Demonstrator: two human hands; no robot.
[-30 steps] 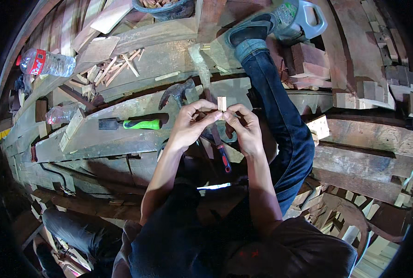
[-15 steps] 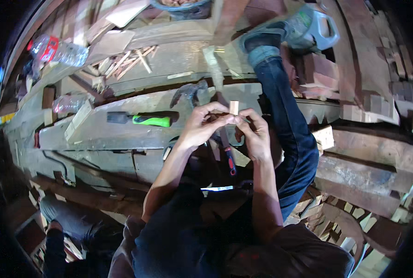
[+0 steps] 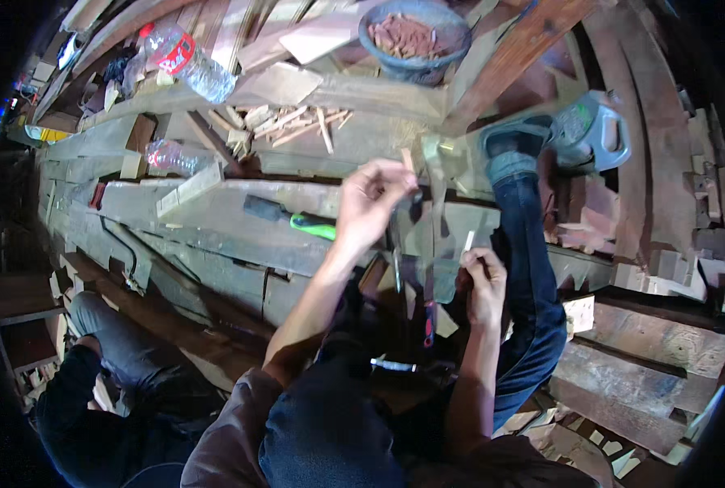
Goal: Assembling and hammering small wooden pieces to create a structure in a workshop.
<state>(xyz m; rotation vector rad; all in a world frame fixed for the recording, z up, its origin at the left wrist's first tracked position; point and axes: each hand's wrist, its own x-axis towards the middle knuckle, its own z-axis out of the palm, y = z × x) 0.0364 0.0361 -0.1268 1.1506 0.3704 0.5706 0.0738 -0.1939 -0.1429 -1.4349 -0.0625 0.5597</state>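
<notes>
My left hand (image 3: 369, 205) is raised over the plank bench, with a small strip of wood (image 3: 407, 159) pinched between thumb and fingers. Lower and to the right, my right hand (image 3: 484, 285) grips a short pale stick (image 3: 469, 241) at its fingertips, apart from the left. A chisel with a green handle (image 3: 312, 226) lies on the bench left of my left wrist, its handle end partly covered. Between my hands a long narrow tool with a red and black handle (image 3: 429, 324) points away from me. The hammer is mostly hidden behind my left hand.
Thin wood offcuts (image 3: 297, 128) lie piled beyond the bench plank (image 3: 224, 228). A basin (image 3: 370, 49) of reddish pieces stands at the far side. Plastic bottles (image 3: 191, 65) lie at left; a blue jug (image 3: 586, 134) stands right. Another person's leg (image 3: 122, 333) is at lower left.
My hands were together on one small wood block; they have come apart, each now holding a piece. The view has shifted, so the bench appears farther right and lower.
</notes>
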